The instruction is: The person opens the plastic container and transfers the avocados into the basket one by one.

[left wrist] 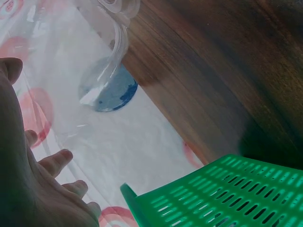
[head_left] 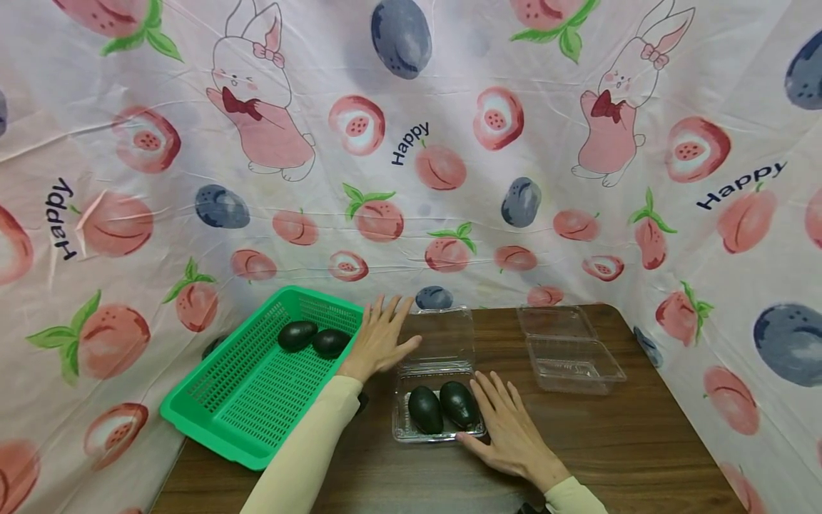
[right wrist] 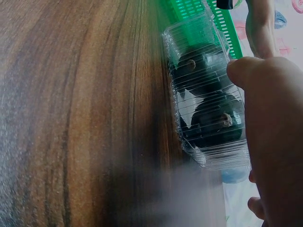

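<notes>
Two dark avocados (head_left: 426, 410) (head_left: 459, 405) lie side by side in the base of a clear plastic clamshell box (head_left: 406, 432), whose lid (head_left: 443, 335) stands raised behind them. My right hand (head_left: 507, 430) rests at the box's right side, fingers extended and thumb by the front corner. In the right wrist view, that hand (right wrist: 279, 113) is beside the clear wall, with both avocados showing through it. My left hand (head_left: 377, 341), fingers spread, is between the green basket (head_left: 212, 446) and the lid. Nothing is in its grasp in the left wrist view (left wrist: 52, 189).
Two more avocados (head_left: 297, 335) (head_left: 331, 343) lie at the back of the basket, on the left. Another clear clamshell box (head_left: 574, 365) stands with its lid up at the right. A fruit-and-rabbit printed cloth (head_left: 411, 207) hangs behind the brown wooden table (head_left: 642, 457).
</notes>
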Demonstrator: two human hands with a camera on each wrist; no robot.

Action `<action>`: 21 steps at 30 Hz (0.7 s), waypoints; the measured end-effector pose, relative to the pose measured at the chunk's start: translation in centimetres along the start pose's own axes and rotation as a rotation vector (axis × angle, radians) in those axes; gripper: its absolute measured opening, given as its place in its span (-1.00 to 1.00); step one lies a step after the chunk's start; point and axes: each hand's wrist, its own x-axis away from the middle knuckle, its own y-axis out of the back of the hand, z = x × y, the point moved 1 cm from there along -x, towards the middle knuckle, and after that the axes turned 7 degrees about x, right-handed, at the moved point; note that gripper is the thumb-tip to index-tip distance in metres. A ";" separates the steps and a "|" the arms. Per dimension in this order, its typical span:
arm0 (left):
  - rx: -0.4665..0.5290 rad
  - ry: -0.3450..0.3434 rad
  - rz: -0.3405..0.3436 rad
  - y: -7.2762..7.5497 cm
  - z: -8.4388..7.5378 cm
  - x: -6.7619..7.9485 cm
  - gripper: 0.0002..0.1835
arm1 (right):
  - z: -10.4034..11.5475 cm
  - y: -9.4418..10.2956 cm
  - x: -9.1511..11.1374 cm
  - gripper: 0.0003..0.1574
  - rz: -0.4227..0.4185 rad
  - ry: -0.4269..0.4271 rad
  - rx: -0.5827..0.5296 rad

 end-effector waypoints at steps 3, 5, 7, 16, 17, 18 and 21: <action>-0.013 -0.005 0.004 -0.1 0.2 0.0 -0.05 | 0.1 0.0 0.0 0.25 0.002 0.002 0.002; -0.020 -0.010 0.006 -0.2 0.3 0.1 -0.05 | 0.1 -0.1 0.0 0.25 0.007 0.002 0.001; -0.017 -0.014 0.012 -0.2 0.4 0.2 -0.05 | 0.1 0.0 0.0 0.25 0.012 0.000 -0.005; -0.010 -0.010 0.024 -0.5 0.4 0.7 -0.08 | 0.2 0.0 0.0 0.26 0.009 -0.006 -0.002; -0.012 -0.008 0.026 -0.5 0.4 0.8 -0.09 | 0.2 0.0 0.0 0.26 0.006 -0.006 0.000; -0.013 -0.008 0.026 -0.4 0.4 0.9 -0.09 | 0.2 0.0 0.0 0.26 0.003 -0.007 0.002; -0.012 -0.008 0.023 -0.3 0.2 1.3 -0.09 | 0.1 0.0 0.0 0.25 0.004 -0.011 0.000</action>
